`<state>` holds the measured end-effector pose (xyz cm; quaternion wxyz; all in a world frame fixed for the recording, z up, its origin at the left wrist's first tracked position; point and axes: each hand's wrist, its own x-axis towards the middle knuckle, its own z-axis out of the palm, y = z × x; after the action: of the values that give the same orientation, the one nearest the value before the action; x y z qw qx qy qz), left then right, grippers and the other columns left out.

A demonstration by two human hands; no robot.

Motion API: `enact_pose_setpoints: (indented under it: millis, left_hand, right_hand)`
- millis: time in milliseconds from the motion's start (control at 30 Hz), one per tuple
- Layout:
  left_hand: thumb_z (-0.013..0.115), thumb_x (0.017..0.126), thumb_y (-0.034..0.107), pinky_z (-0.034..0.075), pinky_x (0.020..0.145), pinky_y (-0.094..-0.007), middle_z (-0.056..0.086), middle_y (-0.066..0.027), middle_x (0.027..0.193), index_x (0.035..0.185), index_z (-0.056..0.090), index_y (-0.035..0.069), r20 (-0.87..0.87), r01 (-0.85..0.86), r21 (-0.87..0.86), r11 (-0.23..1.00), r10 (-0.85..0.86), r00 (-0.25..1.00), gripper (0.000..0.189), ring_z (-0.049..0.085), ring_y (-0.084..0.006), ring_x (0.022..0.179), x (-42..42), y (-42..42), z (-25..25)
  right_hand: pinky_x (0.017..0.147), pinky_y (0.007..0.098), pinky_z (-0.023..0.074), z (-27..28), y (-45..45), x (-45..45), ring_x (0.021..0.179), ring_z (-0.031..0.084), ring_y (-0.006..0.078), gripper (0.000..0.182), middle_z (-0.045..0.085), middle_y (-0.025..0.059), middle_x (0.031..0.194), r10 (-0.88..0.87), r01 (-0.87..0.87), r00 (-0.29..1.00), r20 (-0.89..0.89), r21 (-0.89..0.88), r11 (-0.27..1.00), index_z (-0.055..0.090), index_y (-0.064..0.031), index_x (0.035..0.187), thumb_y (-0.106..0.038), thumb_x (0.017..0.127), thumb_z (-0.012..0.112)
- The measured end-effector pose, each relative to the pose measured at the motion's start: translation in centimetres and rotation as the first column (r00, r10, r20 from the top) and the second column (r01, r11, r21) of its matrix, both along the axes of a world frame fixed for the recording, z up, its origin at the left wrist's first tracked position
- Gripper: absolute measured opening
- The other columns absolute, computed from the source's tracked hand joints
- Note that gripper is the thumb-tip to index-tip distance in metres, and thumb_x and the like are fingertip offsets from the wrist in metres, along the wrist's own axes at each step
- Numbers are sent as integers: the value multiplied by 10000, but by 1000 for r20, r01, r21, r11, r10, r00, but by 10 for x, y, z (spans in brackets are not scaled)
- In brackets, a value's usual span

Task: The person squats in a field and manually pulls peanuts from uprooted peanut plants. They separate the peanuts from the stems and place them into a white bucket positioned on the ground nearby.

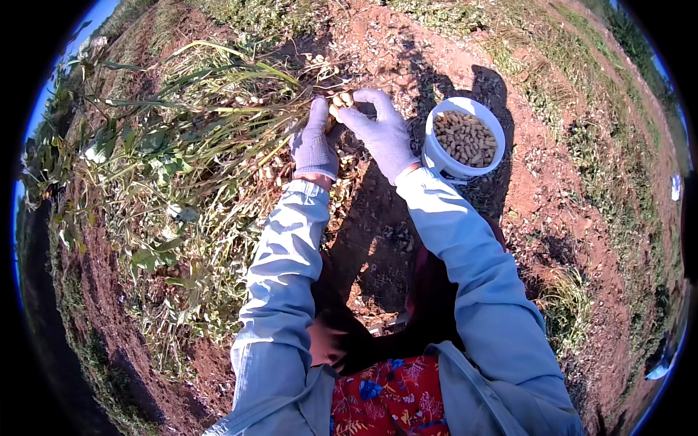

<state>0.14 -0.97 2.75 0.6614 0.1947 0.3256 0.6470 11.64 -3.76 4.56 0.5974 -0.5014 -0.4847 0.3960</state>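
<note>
Both my hands wear light knitted gloves. My left hand (316, 143) grips the root end of a bunch of pulled peanut plants (229, 120), whose stems and leaves spread out to the left. Unshelled peanuts (343, 100) sit at the fingertips of my right hand (381, 128), between its thumb and index finger, close beside my left thumb. Whether those pods are still joined to the roots cannot be told. To the right of my right hand stands a white plastic bucket (431, 147), holding many unshelled peanuts (465, 139).
More peanut plants (180, 240) lie heaped on the left, over reddish soil (218, 365). Plant rows (611, 158) run along the right. Dry leaf litter (551, 201) covers the ground beyond the bucket. My legs are below my forearms.
</note>
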Motion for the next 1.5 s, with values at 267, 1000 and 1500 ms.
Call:
enact_pose_setpoints:
  millis: [267,1000,1500]
  left_hand:
    - [582,903,213,519,851,-341,639,-92,1011,1094,582,19,-99,103,-118,988,-115,988,272,621,-200,938,-2,-3,1]
    - [537,923,398,521,804,-364,612,-61,930,1036,575,50,163,346,-76,935,-330,930,368,605,-188,864,10,-3,5]
    - [683,849,271,542,581,-318,585,-39,676,826,626,16,-52,-65,-216,974,55,997,262,563,-164,578,-10,38,-40]
  right_hand:
    - [746,335,503,8,2,-8,863,647,226,479,643,114,977,-148,81,940,307,219,972,535,-62,1053,-352,738,751]
    - [809,273,476,3,-1,16,876,634,130,236,664,49,917,153,-181,957,248,95,979,619,-52,918,-193,754,714]
    - [753,220,461,11,-24,22,841,583,58,138,644,-14,891,502,-532,841,202,141,835,653,-45,897,-71,773,707]
